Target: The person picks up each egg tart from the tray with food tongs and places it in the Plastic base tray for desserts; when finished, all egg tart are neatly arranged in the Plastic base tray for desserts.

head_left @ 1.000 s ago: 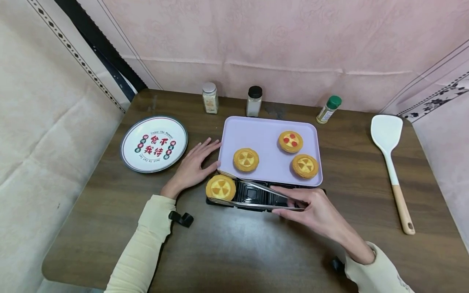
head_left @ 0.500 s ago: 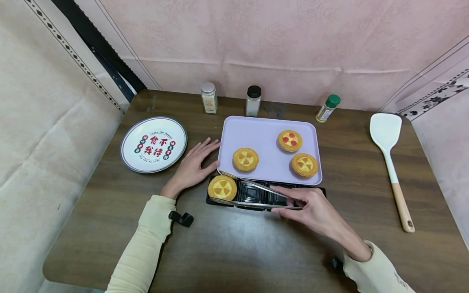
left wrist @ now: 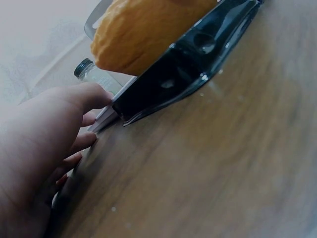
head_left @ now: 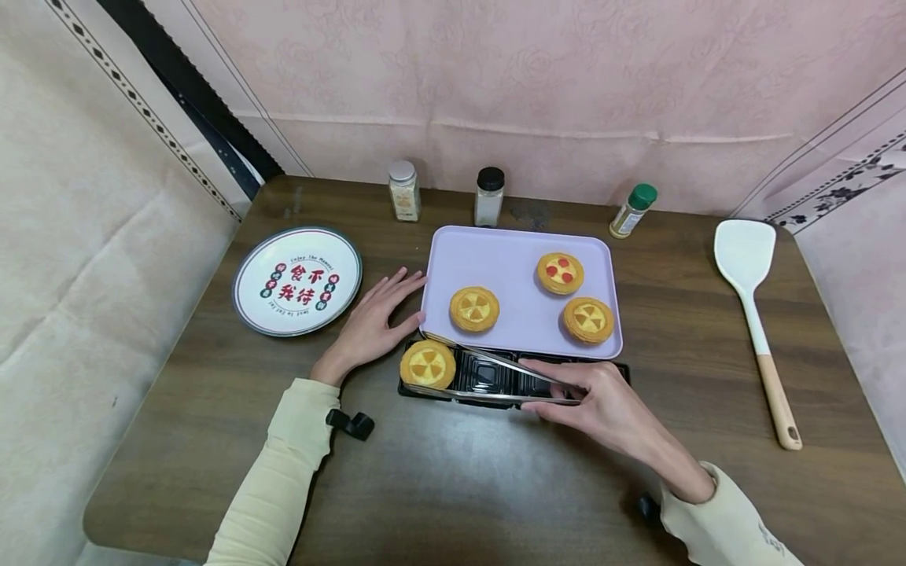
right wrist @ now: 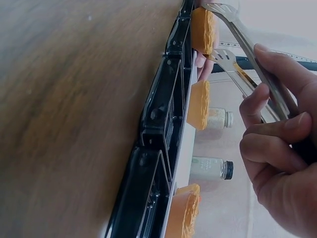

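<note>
My right hand (head_left: 602,397) grips metal tongs (right wrist: 242,42), whose arms stand spread on either side of an egg tart (head_left: 428,364). That tart is at the left end of a black plastic tray (head_left: 488,377); the right wrist view shows it standing above the tray's rim, and I cannot tell whether both tong tips touch it. With fingers spread, my left hand (head_left: 375,322) lies on the table, fingertips and thumb against the left edge of a lilac tray (head_left: 520,248). Three tarts lie on the lilac tray, one with red spots (head_left: 561,273).
A round white plate (head_left: 297,244) with red writing lies at the left. Along the back stand a grey-capped jar (head_left: 405,192), a black-capped jar (head_left: 490,198) and a green-capped bottle (head_left: 632,212). A white spatula (head_left: 750,291) with a wooden handle lies at the right.
The tart between the tongs has shifted slightly to the right over the black tray's left end. The tongs and right hand have moved barely at all; my left hand stays put.
</note>
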`<state>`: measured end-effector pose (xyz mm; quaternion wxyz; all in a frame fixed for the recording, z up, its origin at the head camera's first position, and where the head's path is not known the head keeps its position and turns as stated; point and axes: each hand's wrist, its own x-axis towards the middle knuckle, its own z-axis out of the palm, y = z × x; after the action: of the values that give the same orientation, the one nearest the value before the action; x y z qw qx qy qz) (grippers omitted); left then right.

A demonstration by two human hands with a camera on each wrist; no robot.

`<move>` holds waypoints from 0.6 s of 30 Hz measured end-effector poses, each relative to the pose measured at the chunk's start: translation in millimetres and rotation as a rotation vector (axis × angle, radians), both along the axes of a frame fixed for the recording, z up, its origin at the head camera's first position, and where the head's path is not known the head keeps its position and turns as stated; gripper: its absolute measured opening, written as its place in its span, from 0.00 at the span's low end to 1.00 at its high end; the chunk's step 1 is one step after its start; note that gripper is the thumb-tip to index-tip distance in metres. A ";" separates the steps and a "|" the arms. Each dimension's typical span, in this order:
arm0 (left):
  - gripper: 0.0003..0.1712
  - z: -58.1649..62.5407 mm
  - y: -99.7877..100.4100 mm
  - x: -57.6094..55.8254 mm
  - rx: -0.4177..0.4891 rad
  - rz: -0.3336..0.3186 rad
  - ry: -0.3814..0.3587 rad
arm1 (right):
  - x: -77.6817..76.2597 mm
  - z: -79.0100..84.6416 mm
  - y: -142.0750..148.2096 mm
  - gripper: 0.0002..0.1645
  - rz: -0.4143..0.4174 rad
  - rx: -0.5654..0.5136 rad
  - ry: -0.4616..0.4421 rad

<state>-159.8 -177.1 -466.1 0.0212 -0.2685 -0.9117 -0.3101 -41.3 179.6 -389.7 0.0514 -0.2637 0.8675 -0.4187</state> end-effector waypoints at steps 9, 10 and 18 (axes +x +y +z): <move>0.34 -0.2 0.4 -0.3 0.001 -0.002 0.001 | 1.3 0.6 4.1 0.30 -0.002 -0.015 0.019; 0.34 -0.6 0.3 -0.1 0.000 -0.004 0.003 | 2.3 1.9 5.3 0.31 -0.013 -0.025 0.021; 0.35 -1.0 0.1 1.5 0.002 -0.002 0.001 | 4.0 25.3 27.0 0.35 -0.323 -0.077 0.077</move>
<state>-158.3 -176.9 -467.1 0.0217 -0.2695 -0.9112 -0.3109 -37.3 206.7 -364.3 -0.0602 -0.1386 0.8831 -0.4442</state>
